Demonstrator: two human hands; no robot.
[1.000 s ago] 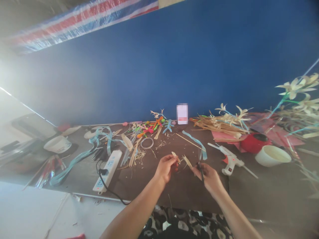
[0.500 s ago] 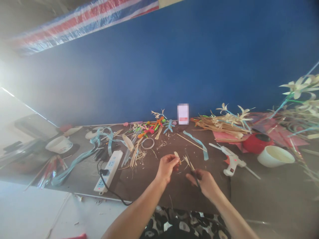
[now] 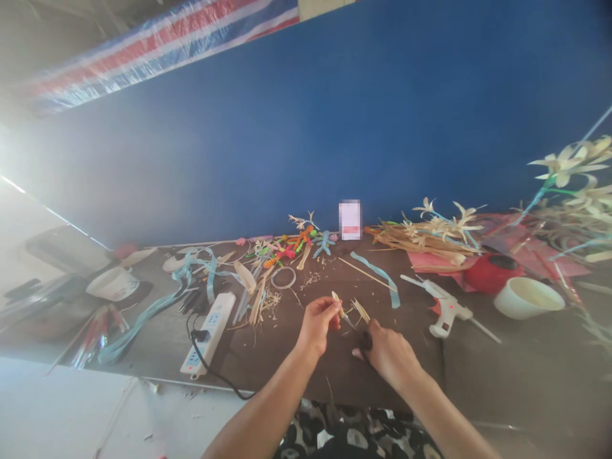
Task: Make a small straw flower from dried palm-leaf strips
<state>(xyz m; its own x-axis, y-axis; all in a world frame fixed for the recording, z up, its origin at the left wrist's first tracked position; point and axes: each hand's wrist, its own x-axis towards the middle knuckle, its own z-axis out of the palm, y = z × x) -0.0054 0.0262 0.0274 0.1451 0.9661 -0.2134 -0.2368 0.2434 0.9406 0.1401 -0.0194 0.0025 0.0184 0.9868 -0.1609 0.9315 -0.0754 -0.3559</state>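
Observation:
Pinched between the thumb and fingers of my left hand (image 3: 319, 324) is a small pale strip of dried husk (image 3: 335, 297), its tip poking up. My right hand (image 3: 391, 350) is closed around the dark handles of scissors (image 3: 365, 341). Their blades point left toward the strip and reach close to my left fingertips; whether they touch it I cannot tell. Pale husk scraps (image 3: 361, 311) lie on the dark table (image 3: 306, 376) just beyond the scissors.
A white glue gun (image 3: 447, 309) lies to the right, near a white cup (image 3: 528, 298) and a red round container (image 3: 495, 273). On the left are a power strip (image 3: 208, 335) and blue ribbon (image 3: 143, 312). Husk flowers (image 3: 440, 223) and colourful pipe-cleaner pieces (image 3: 287, 250) lie toward the blue backboard (image 3: 306, 140).
My right hand has turned, swinging the scissors from pointing up and away to pointing left at the strip. My left hand stays nearly in place, still pinching the husk.

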